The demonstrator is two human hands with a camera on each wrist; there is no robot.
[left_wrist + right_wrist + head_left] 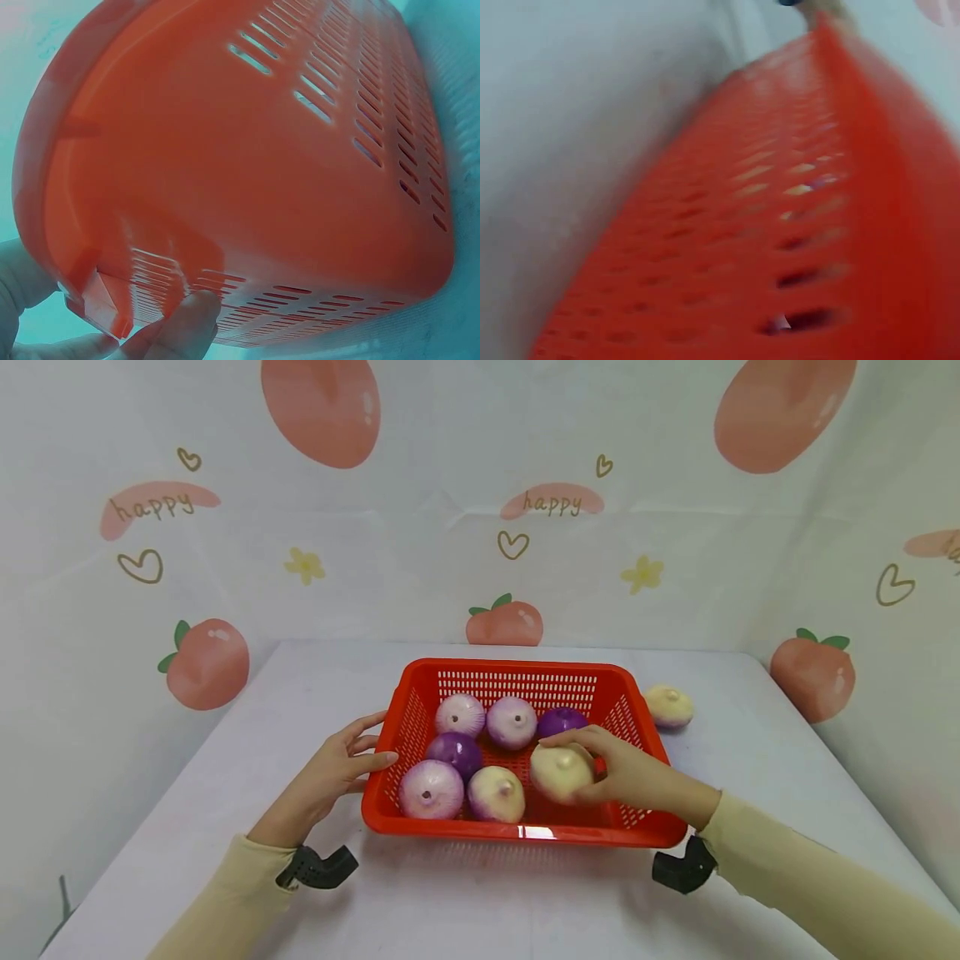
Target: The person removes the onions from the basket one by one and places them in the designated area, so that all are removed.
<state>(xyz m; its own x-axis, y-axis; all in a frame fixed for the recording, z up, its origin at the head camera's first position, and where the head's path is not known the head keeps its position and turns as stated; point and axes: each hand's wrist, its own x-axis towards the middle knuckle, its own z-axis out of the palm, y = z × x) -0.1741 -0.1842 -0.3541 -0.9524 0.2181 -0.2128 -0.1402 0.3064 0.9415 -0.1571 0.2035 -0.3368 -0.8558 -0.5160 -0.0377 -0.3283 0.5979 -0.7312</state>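
A red plastic basket (517,832) with slotted walls stands on the white tabletop, holding several onions, some deep purple, others pale with purple streaks. My left hand (330,777) grips its left rim, thumb over the edge and fingers against the outer wall, as the left wrist view shows with the fingertips (191,319). Over the basket's right half, my right hand (637,777) holds a cream-coloured onion (558,772) between thumb and fingers. Behind that onion sits a purple onion (562,720), partly covered. The right wrist view is blurred and shows mainly the basket's wall (705,240).
Outside the basket, by its back right corner, one more pale onion (669,707) lies on the table (465,910). A printed cloth (420,560) with peaches and hearts hangs behind and at both sides. Each wrist wears a black camera mount (318,867).
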